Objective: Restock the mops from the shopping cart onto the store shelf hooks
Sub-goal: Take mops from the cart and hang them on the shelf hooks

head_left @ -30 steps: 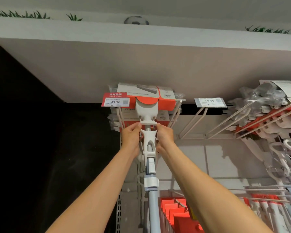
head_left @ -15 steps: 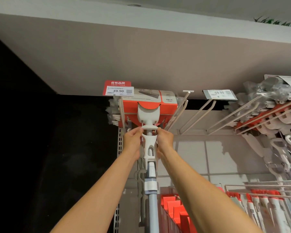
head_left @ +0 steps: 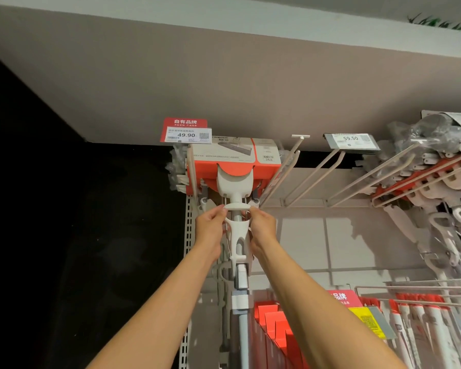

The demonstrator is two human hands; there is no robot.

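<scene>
Head view. The mop hangs high on the shelf, its head in an orange-and-white carton seated between the rails of the leftmost hook, at about 12 o'clock from the hands. The left hand and the right hand flank the white neck bracket just below the carton; fingers of both curl onto the short crossbar at its top, each hand clamped on the mop. The handle runs down toward 6 o'clock between the forearms. The price tag marked 49.90 sits at the tip of the hook, at 11 o'clock from the carton. At 2 o'clock an unloaded hook projects forward, with a second tag at its end; farther toward 3 o'clock other mops crowd their own rails.

Risks, as judged from this view. Whether the carton rests fully on both rails cannot be told; if only one rail bears it, letting go may tip the head and drop the mop. The long handle acts as a lever, so a sideways release may swing it into the red packs at 5 o'clock. Pushing further back may crush the wrapped stock behind the carton or knock the 49.90 tag.
</scene>
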